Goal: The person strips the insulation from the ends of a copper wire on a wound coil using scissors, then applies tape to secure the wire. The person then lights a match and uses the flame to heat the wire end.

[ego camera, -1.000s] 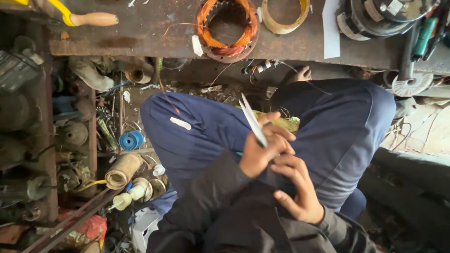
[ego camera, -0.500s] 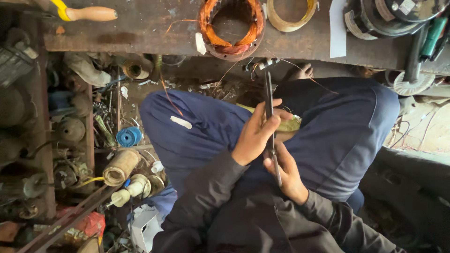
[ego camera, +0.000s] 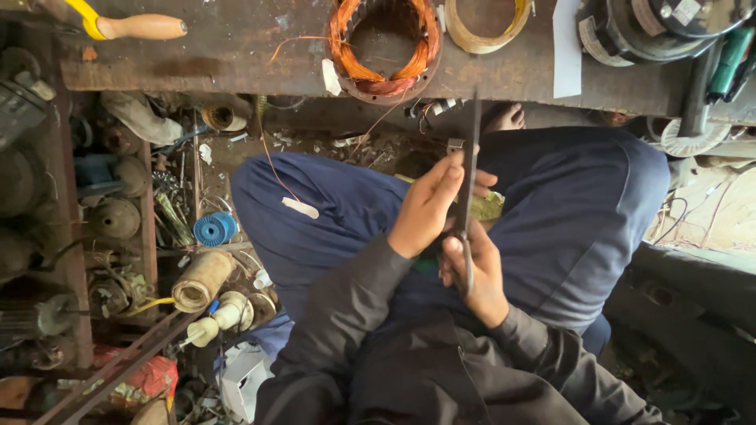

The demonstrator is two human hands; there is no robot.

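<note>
My left hand (ego camera: 429, 208) and right hand (ego camera: 479, 277) both hold a long thin dark metal strip (ego camera: 472, 142) over my lap. The strip stands nearly upright in view, its far tip reaching the edge of the rusty workbench (ego camera: 236, 55). My left fingers pinch its middle, and my right hand wraps its lower end. Under the hands, a yellowish crumpled piece (ego camera: 492, 206) lies on my blue trousers (ego camera: 583, 212). A motor stator with copper windings (ego camera: 386, 47) sits on the bench just beyond the strip.
On the bench lie a tape roll (ego camera: 484, 20), a wooden-handled tool (ego camera: 142, 27), a white paper strip (ego camera: 565, 47) and a motor housing (ego camera: 654, 27). Left of my knee the floor holds shelves of old parts, a blue spool (ego camera: 213, 230) and a cardboard tube (ego camera: 202, 281).
The strip has swung from a left-leaning tilt to nearly upright. My left hand has slid up along it, with my right hand still low on its end.
</note>
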